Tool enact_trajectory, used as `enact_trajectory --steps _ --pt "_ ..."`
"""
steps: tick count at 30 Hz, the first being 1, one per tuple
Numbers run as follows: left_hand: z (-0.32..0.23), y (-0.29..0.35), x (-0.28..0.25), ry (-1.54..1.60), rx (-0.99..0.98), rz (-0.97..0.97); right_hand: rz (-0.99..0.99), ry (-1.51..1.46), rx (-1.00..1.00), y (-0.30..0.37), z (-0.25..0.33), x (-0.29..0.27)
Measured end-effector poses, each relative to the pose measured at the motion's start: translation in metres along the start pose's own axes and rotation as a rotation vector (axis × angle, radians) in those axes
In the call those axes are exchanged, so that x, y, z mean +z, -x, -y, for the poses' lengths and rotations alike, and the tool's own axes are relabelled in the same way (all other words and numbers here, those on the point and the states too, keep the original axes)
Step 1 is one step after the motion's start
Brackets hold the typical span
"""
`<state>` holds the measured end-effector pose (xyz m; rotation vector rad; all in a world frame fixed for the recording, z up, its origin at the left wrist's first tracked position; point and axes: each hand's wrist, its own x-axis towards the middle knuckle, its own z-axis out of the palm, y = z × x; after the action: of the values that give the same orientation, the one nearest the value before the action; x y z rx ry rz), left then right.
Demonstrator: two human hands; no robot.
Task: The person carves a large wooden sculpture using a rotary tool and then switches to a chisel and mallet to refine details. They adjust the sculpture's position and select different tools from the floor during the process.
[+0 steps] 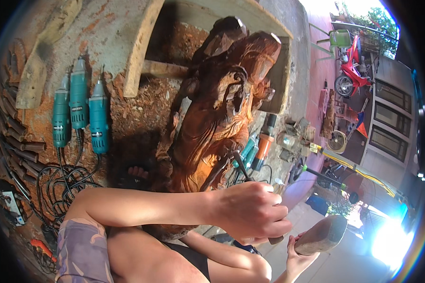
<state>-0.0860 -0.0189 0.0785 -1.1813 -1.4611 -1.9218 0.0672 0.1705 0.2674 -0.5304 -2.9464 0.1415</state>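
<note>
A reddish-brown carved wooden figure (205, 127) with deep folds and knobs stands in front of me, leaning against a wooden frame. My left hand (250, 212) is closed around a carving chisel (241, 166). The chisel's dark blade reaches the figure's lower right side and seems to touch it; the butt of its handle pokes out below my fist. Lower right, my right hand (301, 260) grips a worn wooden mallet (323, 234), its thick head apart from the chisel. Most of the mallet's handle is hidden.
Three teal die grinders (79, 101) lie left of the figure, their black cords (63, 181) coiled below. Several chisels (19, 127) line the left edge. Wooden boards (144, 47) surround the figure's far end. An orange-and-grey power tool (263, 146) lies to its right. Farther off stands a red motorbike (352, 70).
</note>
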Motion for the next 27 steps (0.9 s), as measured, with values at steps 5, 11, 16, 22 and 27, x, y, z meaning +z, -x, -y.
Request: enact_trajectory --steps 5,11,16,22,27 --pt "0.000 -0.008 -0.009 0.020 0.047 -0.085 -0.054 -0.087 0.060 -0.002 0.022 -0.001" --pt "0.001 -0.006 -0.010 0.062 0.020 -0.140 0.008 0.001 -0.021 -0.007 0.043 -0.005" --pt "-0.002 -0.008 -0.016 0.104 -0.004 -0.124 0.036 0.140 -0.167 -0.010 0.044 -0.008" --pt "0.000 -0.011 -0.019 0.132 -0.043 -0.118 0.018 -0.034 0.086 -0.006 0.048 -0.015" --pt "0.003 -0.012 -0.022 0.174 0.000 -0.166 0.087 -0.015 0.129 -0.007 0.043 -0.026"
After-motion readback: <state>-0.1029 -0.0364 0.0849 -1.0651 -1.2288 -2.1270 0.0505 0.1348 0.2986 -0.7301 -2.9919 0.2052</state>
